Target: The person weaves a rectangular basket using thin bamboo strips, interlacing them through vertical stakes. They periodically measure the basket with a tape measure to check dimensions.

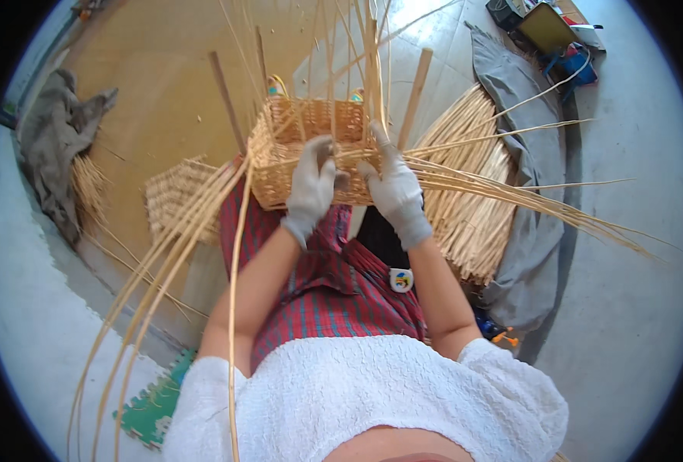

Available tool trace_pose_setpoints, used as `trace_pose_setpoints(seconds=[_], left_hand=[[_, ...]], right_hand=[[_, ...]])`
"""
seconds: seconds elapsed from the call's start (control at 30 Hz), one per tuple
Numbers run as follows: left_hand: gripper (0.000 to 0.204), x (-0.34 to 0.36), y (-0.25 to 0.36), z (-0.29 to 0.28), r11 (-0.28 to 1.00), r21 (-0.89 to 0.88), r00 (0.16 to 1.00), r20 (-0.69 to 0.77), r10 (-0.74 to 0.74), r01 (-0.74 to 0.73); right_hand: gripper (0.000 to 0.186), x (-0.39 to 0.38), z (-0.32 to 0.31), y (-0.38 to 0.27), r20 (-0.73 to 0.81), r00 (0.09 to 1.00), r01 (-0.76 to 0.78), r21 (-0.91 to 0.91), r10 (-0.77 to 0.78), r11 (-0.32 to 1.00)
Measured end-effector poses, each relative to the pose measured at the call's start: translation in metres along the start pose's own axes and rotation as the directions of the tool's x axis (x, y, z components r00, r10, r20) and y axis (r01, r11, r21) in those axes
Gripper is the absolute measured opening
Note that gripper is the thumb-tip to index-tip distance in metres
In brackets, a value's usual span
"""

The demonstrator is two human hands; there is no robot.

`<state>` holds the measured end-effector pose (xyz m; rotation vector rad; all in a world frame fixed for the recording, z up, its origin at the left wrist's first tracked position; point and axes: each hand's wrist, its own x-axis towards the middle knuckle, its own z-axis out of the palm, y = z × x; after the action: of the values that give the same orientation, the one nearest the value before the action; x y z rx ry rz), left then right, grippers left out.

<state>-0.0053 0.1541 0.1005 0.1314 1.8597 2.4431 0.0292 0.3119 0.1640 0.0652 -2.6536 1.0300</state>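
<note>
In front of my lap is a partly woven, rectangular wicker basket [268, 179], its open top facing me. Long strands [332, 73] and wooden stakes [417, 92] stand up from its walls. My left hand [310, 186], in a pale work glove, is closed over the near rim with fingers curled inward. Gloved too, my right hand [394, 185] grips the near wall to the right, its index finger up beside the upright strands. Loose strands fan out past both hands, a left bundle [176, 242] and a right bundle [503, 196]. The fingertips are partly hidden.
A flat woven panel [176, 196] lies on the floor at left. To the right, a large pile of cut strands [472, 185] rests on grey cloth [537, 254]. Another grey cloth [56, 146] covers strands at far left. A green foam mat [153, 408] lies lower left.
</note>
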Motion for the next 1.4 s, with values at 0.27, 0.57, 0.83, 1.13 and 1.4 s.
trace_pose_setpoints(seconds=[0.27, 0.57, 0.83, 1.13, 1.4], left_hand=[[0.017, -0.052, 0.041, -0.134, 0.967, 0.222, 0.865, -0.452, 0.217, -0.126], [0.05, -0.064, 0.03, -0.189, 0.916, 0.393, 0.997, 0.036, 0.068, -0.077], [0.07, -0.019, 0.051, -0.121, 0.977, 0.044, 0.977, -0.014, 0.211, -0.211], [0.04, 0.025, -0.001, -0.122, 0.962, -0.079, 0.931, -0.285, 0.229, -0.261], [0.063, 0.026, 0.008, -0.134, 0.947, -0.276, 0.987, -0.03, 0.161, -0.163]], right_hand=[[0.043, -0.036, 0.051, -0.035, 0.132, 0.985, -0.151, 0.333, 0.112, 0.931], [0.031, -0.063, 0.095, -0.168, 0.47, 0.405, 0.65, 0.455, -0.784, 0.609], [0.049, -0.061, 0.051, -0.101, 0.573, 0.385, 0.644, 0.395, -0.724, 0.655], [0.044, -0.051, 0.045, -0.115, 0.612, 0.485, 0.539, 0.353, -0.624, 0.765], [0.031, 0.024, 0.051, 0.017, 0.11, 0.983, -0.148, 0.946, 0.146, 0.288]])
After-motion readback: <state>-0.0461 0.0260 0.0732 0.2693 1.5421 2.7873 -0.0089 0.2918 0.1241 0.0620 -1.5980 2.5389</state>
